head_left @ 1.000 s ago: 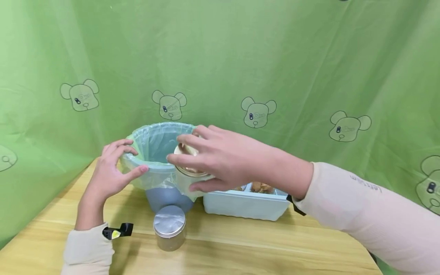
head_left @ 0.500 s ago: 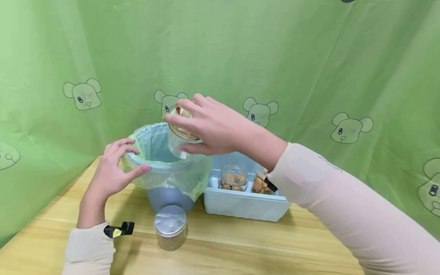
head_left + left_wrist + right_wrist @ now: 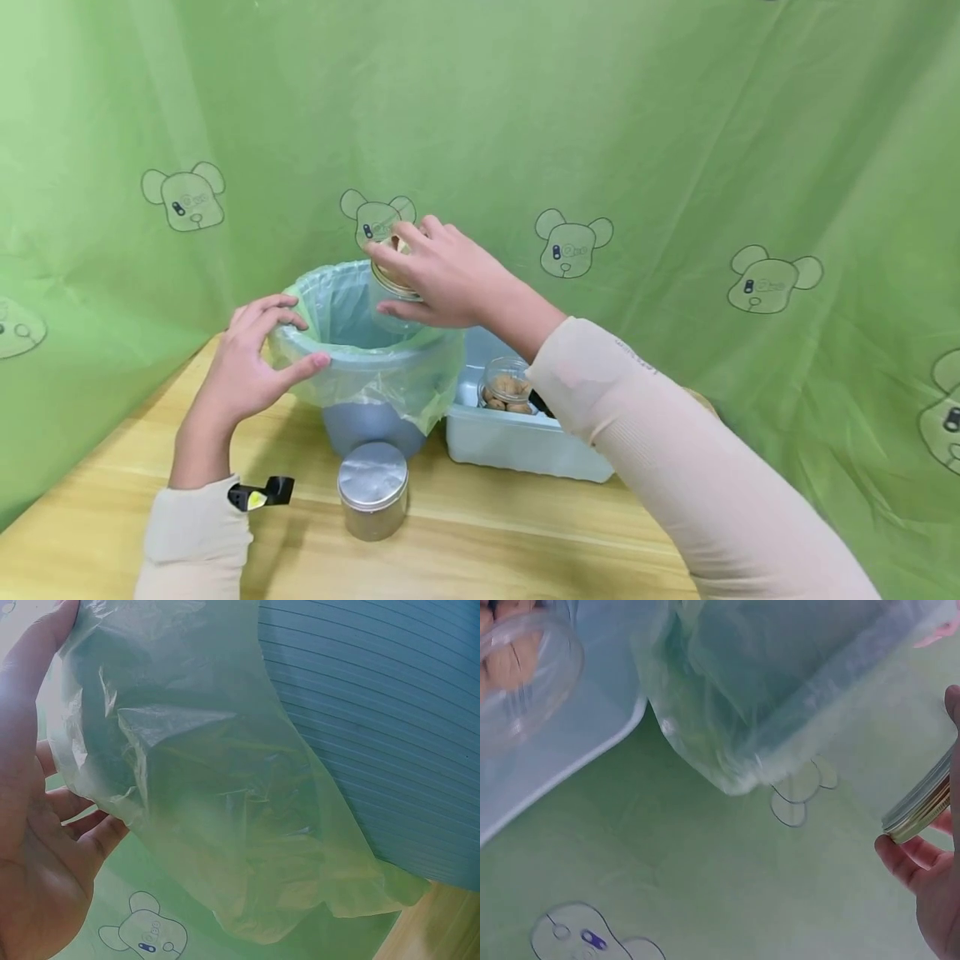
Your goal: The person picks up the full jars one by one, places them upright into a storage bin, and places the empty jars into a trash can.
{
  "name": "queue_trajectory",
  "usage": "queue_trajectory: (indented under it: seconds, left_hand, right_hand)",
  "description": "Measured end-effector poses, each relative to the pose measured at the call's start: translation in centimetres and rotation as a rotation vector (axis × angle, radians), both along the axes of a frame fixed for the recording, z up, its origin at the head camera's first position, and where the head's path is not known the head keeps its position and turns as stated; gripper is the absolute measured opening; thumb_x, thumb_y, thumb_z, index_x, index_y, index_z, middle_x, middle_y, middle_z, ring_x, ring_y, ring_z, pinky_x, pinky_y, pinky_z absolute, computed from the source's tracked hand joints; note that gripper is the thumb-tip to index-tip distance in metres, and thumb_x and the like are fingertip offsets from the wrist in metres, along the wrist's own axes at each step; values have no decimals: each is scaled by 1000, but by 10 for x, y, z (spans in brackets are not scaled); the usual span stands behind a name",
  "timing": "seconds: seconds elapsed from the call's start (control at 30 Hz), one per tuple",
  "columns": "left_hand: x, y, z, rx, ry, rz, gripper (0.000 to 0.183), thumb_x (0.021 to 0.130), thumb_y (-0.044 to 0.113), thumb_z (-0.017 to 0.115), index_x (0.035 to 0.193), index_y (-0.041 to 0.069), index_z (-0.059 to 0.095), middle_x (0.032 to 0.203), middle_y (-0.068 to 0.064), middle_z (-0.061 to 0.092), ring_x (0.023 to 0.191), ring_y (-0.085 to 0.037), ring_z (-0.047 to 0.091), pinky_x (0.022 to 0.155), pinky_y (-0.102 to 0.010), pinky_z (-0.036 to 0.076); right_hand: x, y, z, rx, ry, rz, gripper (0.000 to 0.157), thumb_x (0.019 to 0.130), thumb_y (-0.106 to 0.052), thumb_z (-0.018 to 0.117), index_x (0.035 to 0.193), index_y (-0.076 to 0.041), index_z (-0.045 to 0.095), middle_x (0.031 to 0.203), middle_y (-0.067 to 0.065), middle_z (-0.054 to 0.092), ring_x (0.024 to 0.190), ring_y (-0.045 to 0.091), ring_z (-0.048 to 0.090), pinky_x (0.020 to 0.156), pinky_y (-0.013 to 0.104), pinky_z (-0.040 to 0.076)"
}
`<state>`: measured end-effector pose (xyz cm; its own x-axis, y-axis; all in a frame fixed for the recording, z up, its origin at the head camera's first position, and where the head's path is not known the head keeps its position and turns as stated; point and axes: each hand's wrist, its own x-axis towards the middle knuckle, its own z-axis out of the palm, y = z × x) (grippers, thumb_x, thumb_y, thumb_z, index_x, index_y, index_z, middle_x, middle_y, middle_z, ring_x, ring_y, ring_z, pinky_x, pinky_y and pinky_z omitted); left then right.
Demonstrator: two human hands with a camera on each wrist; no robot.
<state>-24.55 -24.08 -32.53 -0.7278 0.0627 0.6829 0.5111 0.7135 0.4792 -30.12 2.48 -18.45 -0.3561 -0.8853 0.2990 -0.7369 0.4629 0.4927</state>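
In the head view, my left hand (image 3: 251,358) holds the rim of the blue trash bin (image 3: 375,425), its fingers and thumb spread along the edge. A pale green plastic bag (image 3: 225,787) lines the bin and hangs loosely over its outside. Above the bin's opening, my right hand (image 3: 450,279) grips a clear jar (image 3: 390,304) around its gold-rimmed top. The gold rim (image 3: 922,810) shows between fingers and thumb in the right wrist view. The jar's contents are hard to make out. Another clear jar with a silver lid (image 3: 372,475) stands before the bin.
Right of the bin sits a light blue tub (image 3: 525,446). Inside it stands a clear open jar (image 3: 506,367) with brown walnut-like pieces (image 3: 508,392); my right sleeve covers part of the tub. A green printed curtain (image 3: 480,125) backs the wooden table (image 3: 465,533).
My right hand has lifted the clear jar from the bin's front right side to above its opening. The left hand has stayed on the rim.
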Motion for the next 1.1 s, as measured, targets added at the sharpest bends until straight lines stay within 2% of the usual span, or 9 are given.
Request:
queue_trajectory:
  seconds: [0.17, 0.3, 0.5, 0.7, 0.9, 1.1]
  left_hand:
    - [-1, 0, 0, 0, -2, 0, 45, 70, 38, 82, 101, 13, 61, 136, -6, 48, 127, -32, 34, 96, -62, 28]
    - [0, 1, 1, 7, -20, -5, 44, 71, 38, 81, 100, 12, 60, 137, -7, 48, 128, -32, 33, 97, -63, 27]
    - [-1, 0, 2, 7, -21, -7, 45, 71, 37, 81, 101, 11, 61, 137, -7, 48, 128, -33, 33, 98, -63, 26]
    - [0, 0, 3, 7, -39, -2, 46, 71, 39, 81, 102, 12, 60, 138, -6, 47, 129, -33, 32, 98, -64, 26]
    - [-1, 0, 2, 16, -44, -8, 46, 71, 39, 81, 102, 12, 60, 138, -5, 46, 130, -32, 32, 97, -64, 26]
    - [-1, -1, 1, 20, -50, -2, 46, 71, 39, 81, 102, 13, 60, 139, -4, 46, 130, -31, 32, 98, -65, 26]
  right_hand:
    - [-9, -8, -15, -15, -51, -37, 66, 89, -64, 45, 140, -23, 37, 126, 8, 47, 103, 30, 49, 85, 41, 43]
    - [-14, -14, -25, -23, -111, -74, 67, 89, -64, 46, 142, -23, 36, 132, 11, 44, 105, 32, 48, 87, 43, 43]
    - [-18, -25, -35, -37, -202, -190, 71, 88, -68, 41, 145, -27, 32, 136, 13, 42, 113, 34, 44, 92, 44, 42]
    - [-20, -37, -44, 6, -237, -257, 69, 87, -71, 38, 143, -30, 33, 130, 13, 45, 107, 33, 43, 87, 43, 44]
    - [-20, -41, -47, 18, -255, -282, 73, 86, -73, 35, 145, -31, 29, 139, 14, 39, 113, 38, 42, 93, 48, 42]
    - [-14, -38, -41, 30, -242, -268, 72, 89, -70, 32, 148, -29, 28, 144, 13, 36, 117, 37, 43, 97, 47, 39]
